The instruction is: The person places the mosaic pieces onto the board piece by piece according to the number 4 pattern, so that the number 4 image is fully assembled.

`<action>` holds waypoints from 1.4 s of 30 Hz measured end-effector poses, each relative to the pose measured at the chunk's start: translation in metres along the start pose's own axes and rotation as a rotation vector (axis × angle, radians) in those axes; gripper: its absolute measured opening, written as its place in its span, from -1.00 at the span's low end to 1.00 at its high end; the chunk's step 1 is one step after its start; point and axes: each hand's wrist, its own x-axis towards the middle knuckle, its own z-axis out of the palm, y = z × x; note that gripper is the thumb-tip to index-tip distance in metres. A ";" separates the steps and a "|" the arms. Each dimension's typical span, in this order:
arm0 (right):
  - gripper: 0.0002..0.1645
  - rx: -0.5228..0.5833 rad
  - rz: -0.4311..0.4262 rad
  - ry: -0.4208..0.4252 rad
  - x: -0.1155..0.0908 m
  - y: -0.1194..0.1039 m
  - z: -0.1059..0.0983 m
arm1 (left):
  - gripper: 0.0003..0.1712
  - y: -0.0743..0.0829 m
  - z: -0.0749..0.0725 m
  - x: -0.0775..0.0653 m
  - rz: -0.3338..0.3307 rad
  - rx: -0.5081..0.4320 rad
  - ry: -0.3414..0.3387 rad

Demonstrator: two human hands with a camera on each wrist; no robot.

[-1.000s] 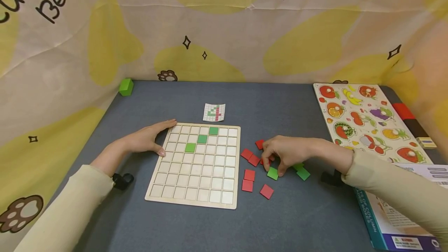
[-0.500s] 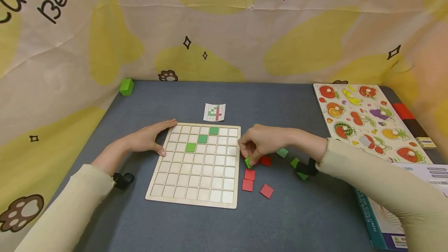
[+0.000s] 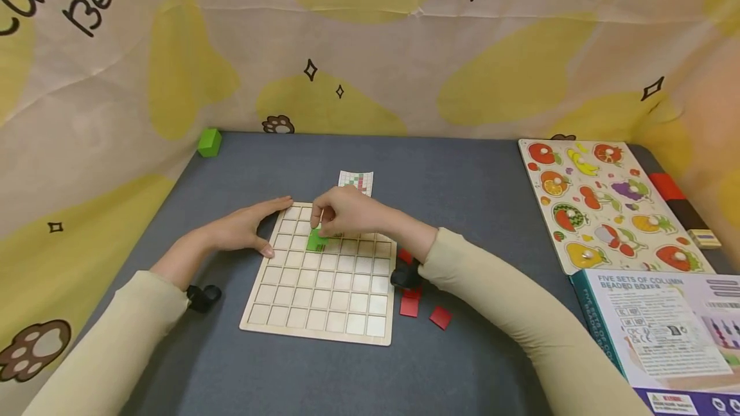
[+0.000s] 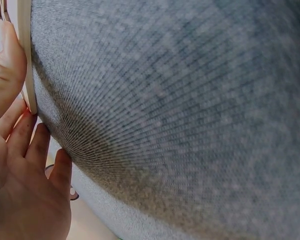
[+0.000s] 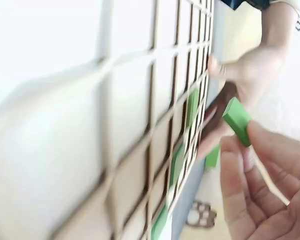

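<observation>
A wooden grid board [image 3: 315,313] with pale square cells lies on the table. My left hand [image 3: 239,230] rests at its upper left, the thumb on the left edge and a finger at the far corner; the left wrist view shows these fingers [image 4: 37,145] mostly straight. My right hand [image 3: 349,207] pinches a green square tile [image 5: 237,120] between thumb and fingers, just above the board's upper left cells. Green tiles [image 5: 176,162] sit in a diagonal line of cells, partly covered by my right hand in the head view. Behind the board a small pattern card [image 3: 361,180] is partly hidden.
Red tiles [image 3: 440,317] lie right of the board, some under my right forearm. A fruit puzzle board [image 3: 613,204] and a printed box [image 3: 665,332] occupy the right side. A green block [image 3: 209,143] stands at the far left corner, before a patterned cloth.
My right hand has picked up a green tile from the loose ones at right and carried it left over the board. The left hand stays in place.
</observation>
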 end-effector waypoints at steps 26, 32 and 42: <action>-0.86 -0.253 0.023 0.047 0.029 -0.025 0.050 | 0.33 -0.004 -0.002 -0.001 0.019 0.014 0.007; -0.90 -0.227 -0.001 0.000 0.026 -0.020 0.043 | 0.33 -0.004 -0.001 0.000 0.030 0.015 0.007; -0.84 -0.024 0.036 -0.153 -0.034 0.033 -0.036 | 0.33 -0.001 0.002 0.001 0.009 0.007 0.011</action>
